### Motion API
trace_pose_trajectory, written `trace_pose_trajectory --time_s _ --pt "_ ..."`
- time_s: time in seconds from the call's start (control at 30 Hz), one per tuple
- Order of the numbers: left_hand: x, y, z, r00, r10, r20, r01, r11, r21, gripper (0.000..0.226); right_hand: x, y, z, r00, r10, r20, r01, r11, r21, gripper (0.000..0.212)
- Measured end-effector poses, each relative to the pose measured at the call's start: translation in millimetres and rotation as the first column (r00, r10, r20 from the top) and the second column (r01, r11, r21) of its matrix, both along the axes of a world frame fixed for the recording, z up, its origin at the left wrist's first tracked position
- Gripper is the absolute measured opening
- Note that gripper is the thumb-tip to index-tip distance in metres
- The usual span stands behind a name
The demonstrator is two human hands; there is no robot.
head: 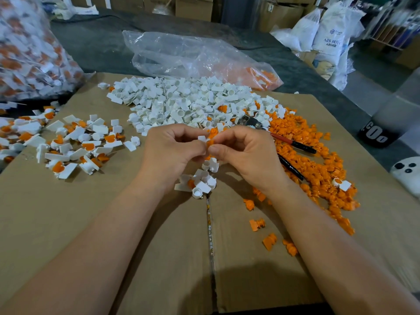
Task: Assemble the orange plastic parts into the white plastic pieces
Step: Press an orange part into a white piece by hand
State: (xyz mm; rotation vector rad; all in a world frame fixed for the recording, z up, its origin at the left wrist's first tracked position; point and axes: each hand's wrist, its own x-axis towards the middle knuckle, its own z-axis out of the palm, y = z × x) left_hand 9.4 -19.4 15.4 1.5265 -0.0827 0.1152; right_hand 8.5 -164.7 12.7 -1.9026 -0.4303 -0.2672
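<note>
Now, in the head view, pinching a white piece (201, 138) in the curled fingers of the left hand (172, 148), above the middle of the cardboard (113, 223). Pinching an orange part (210, 143) between thumb and forefinger of the right hand (245, 153), holding it against the white piece. Holding both hands palm-inward, forearms reaching in over the cardboard's near edge. Lying heaped on the cardboard's far side, a white pile (186, 101); along its right side, an orange pile (318, 160); on its left, assembled pieces (75, 144).
</note>
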Motion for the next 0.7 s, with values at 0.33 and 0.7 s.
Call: trace_pose_trajectory --time_s 0.33,0.7 --pt "1.9 2.1 2.7 0.980 -0.102 -0.172 0.065 0.976 -0.209 0.020 2.2 -1.1 -2.6 0.992 0.089 0.093 -0.093 0.995 0.033 0.043" --pt "3.5 2.7 1.0 0.941 -0.208 -0.265 0.139 0.956 -0.258 0.014 2.3 -3.1 -5.6 0.998 0.023 0.057 -0.024 1.000 0.019 0.041"
